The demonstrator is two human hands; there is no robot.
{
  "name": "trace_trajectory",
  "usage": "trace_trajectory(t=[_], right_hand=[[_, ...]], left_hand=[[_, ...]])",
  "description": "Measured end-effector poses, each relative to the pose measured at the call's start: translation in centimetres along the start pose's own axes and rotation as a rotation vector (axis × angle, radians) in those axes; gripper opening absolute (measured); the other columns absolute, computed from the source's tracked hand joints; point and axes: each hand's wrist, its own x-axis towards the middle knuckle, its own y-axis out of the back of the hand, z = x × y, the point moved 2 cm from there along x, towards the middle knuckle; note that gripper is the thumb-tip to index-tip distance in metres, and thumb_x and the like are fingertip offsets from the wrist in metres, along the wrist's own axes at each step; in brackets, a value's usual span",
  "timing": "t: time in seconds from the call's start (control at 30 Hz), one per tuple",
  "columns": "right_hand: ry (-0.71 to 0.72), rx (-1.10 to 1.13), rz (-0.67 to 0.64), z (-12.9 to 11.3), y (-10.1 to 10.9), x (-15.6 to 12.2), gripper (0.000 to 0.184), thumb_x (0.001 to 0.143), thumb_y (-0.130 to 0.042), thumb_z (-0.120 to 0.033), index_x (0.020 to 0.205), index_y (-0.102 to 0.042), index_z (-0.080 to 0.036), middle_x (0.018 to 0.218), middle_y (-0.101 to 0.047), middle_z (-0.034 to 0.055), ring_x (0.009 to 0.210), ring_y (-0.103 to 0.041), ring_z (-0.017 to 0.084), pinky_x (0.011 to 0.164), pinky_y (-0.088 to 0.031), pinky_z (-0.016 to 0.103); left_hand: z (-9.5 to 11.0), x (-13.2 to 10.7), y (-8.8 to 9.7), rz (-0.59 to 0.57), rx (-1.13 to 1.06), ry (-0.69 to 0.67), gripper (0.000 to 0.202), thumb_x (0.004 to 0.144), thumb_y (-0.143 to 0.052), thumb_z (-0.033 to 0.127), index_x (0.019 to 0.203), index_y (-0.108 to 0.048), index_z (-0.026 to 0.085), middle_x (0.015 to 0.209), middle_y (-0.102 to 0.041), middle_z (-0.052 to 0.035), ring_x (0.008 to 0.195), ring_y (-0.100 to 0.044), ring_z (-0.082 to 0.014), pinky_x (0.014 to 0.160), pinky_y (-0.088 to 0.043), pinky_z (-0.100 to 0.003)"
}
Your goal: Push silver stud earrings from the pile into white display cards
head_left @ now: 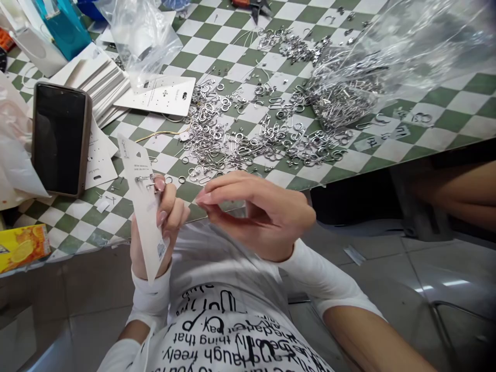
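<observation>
My left hand grips a white earring card, held upright and tilted in front of the table edge. Small silver earrings are fixed near the card's upper part, close to my thumb. My right hand hovers just right of the card, thumb and fingertips pinched together; whatever lies between them, if anything, is too small to make out. Beyond both hands spreads a loose pile of silver jewelry pieces, rings and clip shapes among them. Two small rings lie apart near my left fingers.
A phone leans at the left beside stacked white cards. An open plastic bag of silver pieces lies at the right. Pliers rest at the far edge. A yellow-orange carton sits at the near left corner of the checkered table.
</observation>
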Motion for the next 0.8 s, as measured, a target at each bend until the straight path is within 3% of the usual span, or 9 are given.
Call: trace_trajectory(t=[0.13,0.3,0.4,0.57,0.67,0.8], right_hand=[[-0.116,0.173,-0.017,0.9,-0.5,0.8,0.018,0.085,-0.071,-0.004,0.093,-0.065,-0.019,0.089,-0.071,0.0022,0.084,-0.072,0.016,0.07,-0.061,0.032],[-0.189,0.211,-0.06,1.5,-1.1,1.6,0.026,0.086,-0.072,-0.007,0.071,-0.056,-0.021,0.089,-0.075,0.0027,0.082,-0.072,0.016,0.072,-0.061,0.035],[-0.177,0.174,-0.037,1.6,-1.4,1.8,0.035,0.088,-0.07,-0.009,0.065,-0.048,-0.022,0.083,-0.074,0.0011,0.078,-0.071,0.015,0.069,-0.06,0.034],[-0.089,0.114,0.0,1.8,-1.8,1.8,0.036,0.088,-0.069,-0.004,0.064,-0.046,-0.02,0.079,-0.073,-0.0001,0.078,-0.068,0.013,0.072,-0.057,0.032],[-0.081,0.109,0.005,1.8,-2.0,1.8,0.033,0.09,-0.068,-0.006,0.067,-0.048,-0.019,0.081,-0.072,-0.0005,0.079,-0.068,0.012,0.076,-0.058,0.033],[-0.081,0.144,-0.018,1.8,-2.5,1.9,0.027,0.092,-0.062,-0.004,0.074,-0.051,-0.02,0.086,-0.072,0.0003,0.084,-0.068,0.013,0.08,-0.06,0.035]], left_hand=[[-0.3,0.5,0.6,0.036,0.037,0.024,0.014,0.099,-0.056,0.028,0.087,-0.057,0.02,0.053,-0.03,0.0099,0.032,-0.021,-0.0041,0.041,-0.033,-0.019],[-0.6,0.7,1.0,0.008,-0.01,0.038,0.01,0.098,-0.058,0.025,0.09,-0.062,0.019,0.05,-0.031,0.01,0.032,-0.021,-0.0033,0.043,-0.036,-0.017],[-0.6,0.2,0.6,0.019,-0.016,0.013,0.004,0.095,-0.062,0.019,0.096,-0.065,0.016,0.052,-0.034,0.0092,0.037,-0.024,-0.0028,0.048,-0.039,-0.014],[-0.4,-0.5,0.2,0.045,0.052,0.019,0.025,0.106,-0.047,0.032,0.102,-0.067,0.018,0.048,-0.033,0.01,0.032,-0.022,-0.0029,0.044,-0.038,-0.013],[-0.2,-0.8,0.8,-0.023,0.004,0.041,0.009,0.099,-0.061,0.028,0.105,-0.063,0.021,0.046,-0.035,0.0127,0.025,-0.024,-0.0018,0.036,-0.032,-0.013],[0.0,-1.3,2.2,-0.087,-0.145,0.041,0.033,0.087,-0.079,0.02,0.113,-0.059,0.021,0.048,-0.046,0.0153,0.018,-0.025,0.0007,0.027,-0.025,-0.01]])
